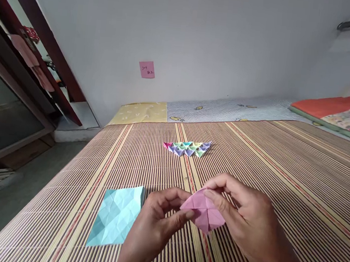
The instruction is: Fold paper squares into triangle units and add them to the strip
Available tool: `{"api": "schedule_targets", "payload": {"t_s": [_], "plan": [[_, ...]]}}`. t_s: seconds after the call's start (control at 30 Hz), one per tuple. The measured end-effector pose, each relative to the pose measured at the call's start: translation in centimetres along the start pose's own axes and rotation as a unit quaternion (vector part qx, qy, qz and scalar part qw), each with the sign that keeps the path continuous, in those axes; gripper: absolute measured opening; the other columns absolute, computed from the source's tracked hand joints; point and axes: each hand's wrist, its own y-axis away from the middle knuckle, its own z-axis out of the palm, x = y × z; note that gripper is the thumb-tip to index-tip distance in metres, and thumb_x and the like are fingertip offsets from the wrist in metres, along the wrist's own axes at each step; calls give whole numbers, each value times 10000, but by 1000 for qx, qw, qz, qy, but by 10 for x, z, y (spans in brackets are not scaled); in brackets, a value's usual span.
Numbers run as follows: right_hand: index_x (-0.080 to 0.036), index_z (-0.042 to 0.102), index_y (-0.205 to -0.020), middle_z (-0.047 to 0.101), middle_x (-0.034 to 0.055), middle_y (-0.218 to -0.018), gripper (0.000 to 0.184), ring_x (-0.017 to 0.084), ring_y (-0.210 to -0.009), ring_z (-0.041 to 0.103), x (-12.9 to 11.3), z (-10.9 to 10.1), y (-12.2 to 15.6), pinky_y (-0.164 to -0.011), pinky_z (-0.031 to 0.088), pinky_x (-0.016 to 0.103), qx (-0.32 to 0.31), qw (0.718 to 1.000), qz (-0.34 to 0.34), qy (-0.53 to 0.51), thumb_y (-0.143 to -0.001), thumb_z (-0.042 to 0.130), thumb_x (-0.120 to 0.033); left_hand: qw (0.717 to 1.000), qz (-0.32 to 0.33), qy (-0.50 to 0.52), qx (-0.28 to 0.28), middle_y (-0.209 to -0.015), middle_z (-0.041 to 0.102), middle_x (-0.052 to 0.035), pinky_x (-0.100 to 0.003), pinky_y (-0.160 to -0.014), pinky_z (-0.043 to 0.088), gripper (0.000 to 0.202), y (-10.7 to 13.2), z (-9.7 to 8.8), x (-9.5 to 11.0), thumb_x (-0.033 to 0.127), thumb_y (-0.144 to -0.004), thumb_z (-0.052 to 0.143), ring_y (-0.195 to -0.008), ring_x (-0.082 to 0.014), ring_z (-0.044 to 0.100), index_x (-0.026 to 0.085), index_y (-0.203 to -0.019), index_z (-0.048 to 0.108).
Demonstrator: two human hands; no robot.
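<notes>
A pink folded paper (204,211) is held up between both hands, creased into small panels that meet near its middle. My left hand (161,221) pinches its left corner between thumb and fingers. On the upper right edge, my right hand (243,211) grips it, thumb on the near face and fingers behind. To the left of my left hand lies a light blue creased paper sheet (118,214), flat on the mat. Farther off, small folded paper pieces (187,148) in several colours sit together in rows.
A striped bamboo mat (253,164) covers the bed, whose left edge drops to the floor (49,168). A pink note (147,69) is stuck on the wall (188,32). Folded bedding (339,113) lies at the far right. A mirror-like panel (3,100) stands left.
</notes>
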Motion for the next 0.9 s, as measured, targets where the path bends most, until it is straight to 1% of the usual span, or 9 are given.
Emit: {"api": "schedule_targets", "payload": {"t_s": [0.07, 0.13, 0.23, 0.4, 0.53, 0.63, 0.77, 0.9], "plan": [[-216, 650, -842, 675, -39, -665, 151, 110, -538, 628, 1, 2, -1, -480, 477, 192, 12, 1000, 13, -25, -978, 588, -240, 1000, 9, 3, 21, -799, 759, -71, -279, -735, 496, 158, -2, 3, -2, 311, -912, 741, -746, -169, 666, 162, -859, 752], [-212, 654, -847, 695, -28, -689, 144, 119, -569, 657, 2, 4, -1, -504, 497, 197, 29, 998, 21, -43, -973, 597, -251, 999, 28, 11, 20, -770, 766, -67, -286, -743, 508, 168, -4, 5, -3, 299, -933, 717, -712, -165, 667, 166, -844, 768], [-209, 660, -855, 707, -18, -699, 129, 127, -574, 665, 4, 6, -2, -501, 497, 205, 48, 997, 27, -54, -964, 613, -261, 998, 48, 25, 12, -776, 779, -65, -295, -772, 524, 171, -5, 6, -1, 285, -952, 693, -712, -169, 680, 173, -886, 804], [-209, 660, -864, 702, -19, -679, 121, 122, -528, 644, 6, 6, -2, -461, 472, 207, 59, 997, 22, -44, -965, 615, -258, 998, 42, 51, 15, -760, 768, -54, -281, -732, 514, 156, -5, 6, 1, 312, -926, 728, -683, -163, 667, 189, -939, 824], [-214, 666, -878, 690, -24, -666, 113, 122, -500, 624, 6, 6, 0, -453, 465, 214, 76, 997, 11, -25, -969, 610, -252, 997, 33, 40, 57, -725, 713, -47, -255, -710, 479, 198, -5, 6, -1, 344, -925, 727, -703, -148, 609, 179, -886, 828], [-219, 668, -877, 673, -30, -649, 115, 120, -473, 594, 6, 7, 0, -475, 483, 227, 92, 996, -1, -13, -971, 609, -252, 995, 35, 39, 82, -722, 679, -37, -243, -689, 459, 197, -7, 7, -3, 341, -916, 735, -694, -135, 573, 172, -873, 824], [-221, 659, -860, 666, -26, -652, 123, 131, -533, 627, 3, 8, -2, -523, 511, 229, 99, 995, -2, -11, -968, 604, -244, 993, 49, 63, 85, -698, 689, -31, -236, -702, 467, 178, -9, 9, -3, 310, -917, 733, -678, -128, 585, 166, -848, 811], [-208, 655, -876, 687, -7, -703, 122, 129, -573, 640, 3, 9, -1, -493, 486, 209, 80, 994, 31, -73, -972, 614, -272, 993, 62, 68, 79, -676, 716, -34, -250, -723, 489, 200, -9, 12, -1, 292, -951, 690, -664, -138, 630, 166, -835, 793]]}}
